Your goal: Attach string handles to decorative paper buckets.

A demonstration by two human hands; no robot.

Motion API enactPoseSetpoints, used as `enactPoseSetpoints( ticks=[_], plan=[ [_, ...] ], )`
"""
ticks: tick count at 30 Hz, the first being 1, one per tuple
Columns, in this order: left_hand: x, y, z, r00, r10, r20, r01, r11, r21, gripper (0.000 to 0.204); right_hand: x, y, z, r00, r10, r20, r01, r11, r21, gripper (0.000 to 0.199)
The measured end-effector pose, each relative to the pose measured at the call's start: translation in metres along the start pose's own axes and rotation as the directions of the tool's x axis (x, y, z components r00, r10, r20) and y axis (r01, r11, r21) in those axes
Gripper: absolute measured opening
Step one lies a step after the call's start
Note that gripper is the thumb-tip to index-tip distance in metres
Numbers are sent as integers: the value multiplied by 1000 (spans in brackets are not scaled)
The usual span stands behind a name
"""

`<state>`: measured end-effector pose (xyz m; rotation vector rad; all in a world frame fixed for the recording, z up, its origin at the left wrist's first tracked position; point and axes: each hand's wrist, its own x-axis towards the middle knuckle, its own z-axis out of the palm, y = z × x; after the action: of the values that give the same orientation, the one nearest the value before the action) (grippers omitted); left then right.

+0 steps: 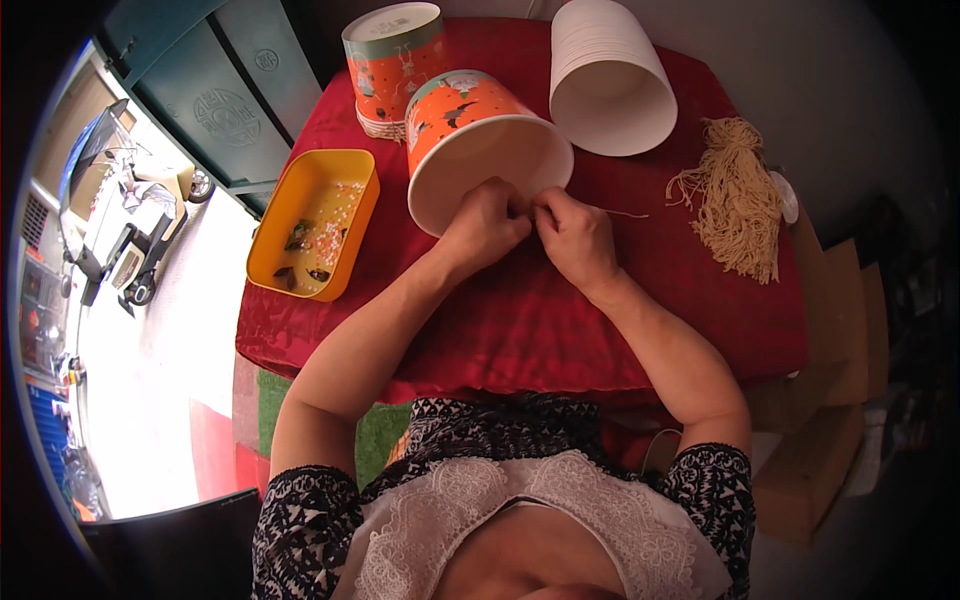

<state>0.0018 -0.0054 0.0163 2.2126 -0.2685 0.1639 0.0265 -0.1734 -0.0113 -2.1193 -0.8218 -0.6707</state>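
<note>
An orange paper bucket (pixel 465 108) with printed figures lies tipped on the red-covered table, its white mouth facing me. At the near side of its rim my left hand (pixel 487 225) is closed, the fingertips curled in front of the opening; what they grip is hidden. Close beside it, my right hand (pixel 577 238) pinches a thin, pale cord, and a loose end of the cord (pixel 628 214) sticks out to the right over the cloth. The two hands nearly meet at the rim.
Orange printed buckets (pixel 397 75) stand upside down at the back left. A nested stack of white buckets (pixel 612 85) lies at the back. A bundle of beige cords (pixel 740 200) rests at right. The yellow tray (pixel 262 255) at left holds small bits. Cardboard boxes (pixel 815 465) stand beyond the table.
</note>
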Motion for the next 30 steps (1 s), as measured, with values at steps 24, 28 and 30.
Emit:
enactPoseSetpoints(
  ticks=[24,28,30],
  plan=[
    [0,-10,7,988,65,-139,-72,996,-45,14,6,8,-10,949,161,273,-227,946,230,9],
    [0,-7,7,981,88,-172,-87,996,17,13,10,7,-15,925,195,327,-285,924,256,12],
    [-1,-4,5,981,84,-175,-79,996,30,13,11,7,-16,909,220,354,-318,915,248,14]
  ],
)
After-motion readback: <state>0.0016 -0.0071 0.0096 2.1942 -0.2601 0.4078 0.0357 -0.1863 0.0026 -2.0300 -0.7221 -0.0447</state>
